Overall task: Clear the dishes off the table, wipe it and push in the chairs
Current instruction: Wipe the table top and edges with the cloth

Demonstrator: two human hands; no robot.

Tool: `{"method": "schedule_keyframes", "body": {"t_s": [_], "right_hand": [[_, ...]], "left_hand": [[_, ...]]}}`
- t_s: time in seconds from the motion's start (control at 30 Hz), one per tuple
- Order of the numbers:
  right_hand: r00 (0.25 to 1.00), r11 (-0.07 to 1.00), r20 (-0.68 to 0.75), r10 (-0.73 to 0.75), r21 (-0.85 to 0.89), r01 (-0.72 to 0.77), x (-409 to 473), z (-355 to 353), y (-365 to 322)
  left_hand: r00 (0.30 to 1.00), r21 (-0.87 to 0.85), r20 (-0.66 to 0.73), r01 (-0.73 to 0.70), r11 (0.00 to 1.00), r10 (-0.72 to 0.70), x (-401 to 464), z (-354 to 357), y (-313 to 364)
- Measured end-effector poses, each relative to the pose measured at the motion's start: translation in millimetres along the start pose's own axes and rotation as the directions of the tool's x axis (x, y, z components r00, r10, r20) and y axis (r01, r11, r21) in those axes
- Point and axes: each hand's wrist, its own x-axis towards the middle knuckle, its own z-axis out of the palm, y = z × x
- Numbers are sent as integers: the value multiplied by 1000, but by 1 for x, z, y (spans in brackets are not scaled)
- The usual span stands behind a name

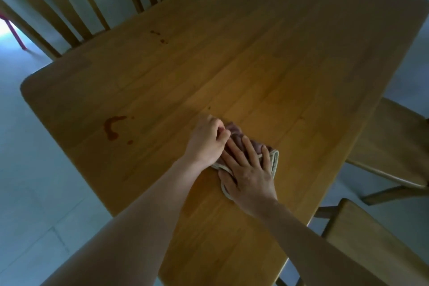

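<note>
A wooden table [267, 58] fills the view, with no dishes on it. A mauve cloth with a pale hem [275, 160] lies bunched on the near middle of the top. My left hand [207, 140] pinches the cloth's far left part with curled fingers. My right hand [249, 170] lies flat on the cloth, fingers spread, pressing it to the wood. A red-brown smear [112, 126] sits on the table to the left of my hands. Smaller red drops [159, 36] lie further away near the far edge.
A slat-backed wooden chair [76, 7] stands tucked at the far left side. Two wooden chairs stand pulled out on the right, one [394, 144] mid-right and one [366, 246] nearer me. Pale tiled floor [34, 193] surrounds the table.
</note>
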Motion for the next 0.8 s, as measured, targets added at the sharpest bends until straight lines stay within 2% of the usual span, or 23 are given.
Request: {"method": "schedule_keyframes", "body": {"t_s": [0.17, 0.27, 0.37, 0.6, 0.7, 0.8], "right_hand": [[999, 997, 3, -42, -59, 42, -1, 0, 17], [998, 997, -13, 55, -62, -56, 5, -12, 44], [989, 986, 10, 148, -77, -146, 11, -25, 76], [975, 968, 9, 221, -122, -218, 18, -42, 139], [976, 964, 10, 217, -159, -212, 30, -51, 172], [958, 953, -3, 286, -105, -285, 44, -57, 191]], "left_hand": [[998, 98, -36, -51, 994, 55, -6, 16, 12], [977, 192, -72, -186, 964, 203, -6, 28, 25], [946, 106, 82, -321, 941, 313, -7, 54, 53], [902, 101, 370, -275, 956, 221, 34, 93, 104], [873, 27, 460, -194, 981, 160, 64, 95, 126], [890, -106, 416, -159, 982, 189, 76, 83, 139]]}}
